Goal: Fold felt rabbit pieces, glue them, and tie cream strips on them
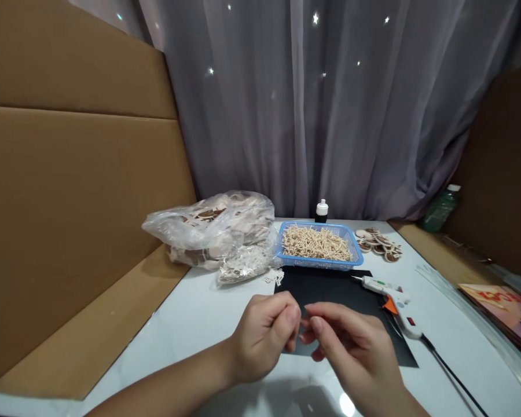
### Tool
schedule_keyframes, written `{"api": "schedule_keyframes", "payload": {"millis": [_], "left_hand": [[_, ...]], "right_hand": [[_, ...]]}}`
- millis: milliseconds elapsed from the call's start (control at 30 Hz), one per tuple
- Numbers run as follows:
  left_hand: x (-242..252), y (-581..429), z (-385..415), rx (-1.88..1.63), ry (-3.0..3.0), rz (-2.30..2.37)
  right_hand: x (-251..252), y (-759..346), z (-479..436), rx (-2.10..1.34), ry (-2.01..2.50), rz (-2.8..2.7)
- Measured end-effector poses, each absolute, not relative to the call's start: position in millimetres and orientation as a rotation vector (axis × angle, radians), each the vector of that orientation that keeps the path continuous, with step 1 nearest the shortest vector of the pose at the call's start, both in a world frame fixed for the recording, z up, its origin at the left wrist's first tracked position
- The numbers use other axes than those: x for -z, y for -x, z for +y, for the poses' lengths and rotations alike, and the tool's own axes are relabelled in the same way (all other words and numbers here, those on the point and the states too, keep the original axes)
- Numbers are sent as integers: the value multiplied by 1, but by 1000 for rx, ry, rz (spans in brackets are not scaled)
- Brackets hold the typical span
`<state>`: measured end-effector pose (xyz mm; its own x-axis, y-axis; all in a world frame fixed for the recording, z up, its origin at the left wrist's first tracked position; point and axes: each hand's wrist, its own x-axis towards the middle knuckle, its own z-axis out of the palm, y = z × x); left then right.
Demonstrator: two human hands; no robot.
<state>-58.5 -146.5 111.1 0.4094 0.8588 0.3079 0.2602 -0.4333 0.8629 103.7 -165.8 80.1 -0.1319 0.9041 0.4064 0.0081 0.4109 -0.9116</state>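
Note:
Both hands are close together over the front edge of a black sheet (330,284). My left hand (267,333) is closed, thumb pressed on curled fingers; what it holds, if anything, is hidden. Fingers half curled and apart, my right hand (351,344) faces it with nothing visible between thumb and fingertips. A white glue gun (402,307) with an orange trigger lies on the sheet's right side. Behind the sheet stands a blue basket (358,258) full of thin pale sticks (315,242). Small white pieces (275,277) lie left of the basket.
Large plastic bag (226,226) of round pieces and a smaller bag (245,263) at back left; brown-and-white discs (380,243) at back right; a small white-capped bottle (322,211) behind the basket. Cardboard (78,191) walls the left. The gun's black cable (454,373) runs to the front right.

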Motion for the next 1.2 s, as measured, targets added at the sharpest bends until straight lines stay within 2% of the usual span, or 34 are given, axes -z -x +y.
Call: {"api": "schedule_keyframes", "payload": {"millis": [367,633,800,1033,1200], "left_hand": [[-111,51,-152,-902,-2149,897],[-103,53,-147,-1013,-2368,848],[-103,49,-147,-1055,-2430,891],[-99,49,-145,-1099,-2432,905],[-94,52,-143,-1056,-2322,871]], "right_hand": [[-96,-111,-177,-878,827,-1652],[-90,-113,-176,-223,836,-1897],[-87,-109,-175,21,897,-1916],[-86,-112,-181,69,900,-1922],[-93,-119,-184,-109,873,-1868]]}}
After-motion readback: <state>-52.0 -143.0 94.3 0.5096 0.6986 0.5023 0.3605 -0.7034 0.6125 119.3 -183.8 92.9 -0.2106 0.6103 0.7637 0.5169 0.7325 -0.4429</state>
